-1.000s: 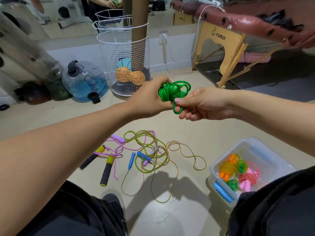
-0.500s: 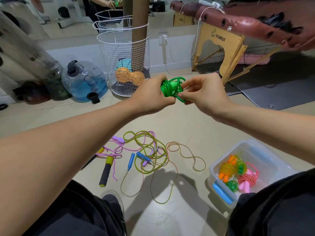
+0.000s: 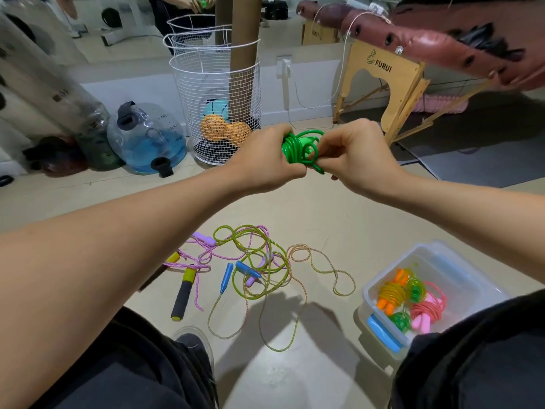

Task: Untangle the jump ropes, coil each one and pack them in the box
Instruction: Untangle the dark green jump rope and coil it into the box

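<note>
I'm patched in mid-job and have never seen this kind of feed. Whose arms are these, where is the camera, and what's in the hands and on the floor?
There is no machine here: a person works bare-handed, and the single wide-angle camera sits on their head, looking forward and down, so both arms reach in from the bottom of the picture. The left hand grips a coiled bright green jump rope, and the right hand pinches its loops from the other side. Below on the floor lies a tangle of jump ropes not yet sorted: pink, yellow-green and pale orange cords, with purple, blue and black-and-yellow handles. At lower right is a clear plastic box that already holds several coiled ropes, orange, green and pink. Behind stand a white wire basket and a blue water jug.
</note>
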